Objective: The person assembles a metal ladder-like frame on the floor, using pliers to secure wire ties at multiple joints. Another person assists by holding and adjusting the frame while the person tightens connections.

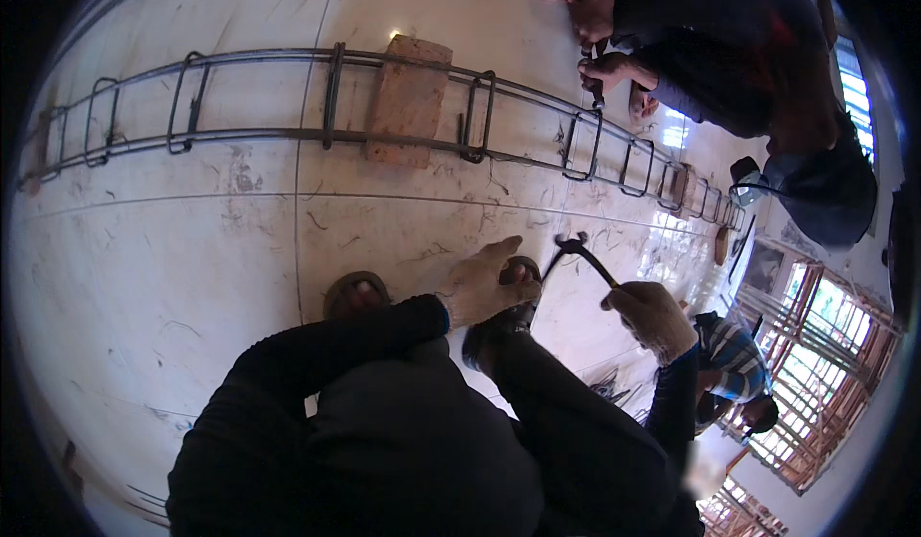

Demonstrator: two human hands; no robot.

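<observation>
My right hand [657,321], in a pale work glove, is closed round one handle of dark pincers [573,243]. Their jaws point away from me, and the other handle slants down toward my left hand [484,286]. That hand, also gloved, is by my right foot with its index finger stretched out and the fingers apart. I cannot tell whether it touches the second handle. Beyond both hands lies a long steel rebar cage [259,136], two bars joined by several rectangular stirrups. It rests across a reddish brick [408,95], apart from my hands.
At the far right a co-worker's hands [604,67] hold a dark tool at the cage. Another person in a checked shirt [734,355] bends at the right. Bits of wire [614,383] litter the tiled floor [182,287]. More bricks [681,190] support the cage's right part.
</observation>
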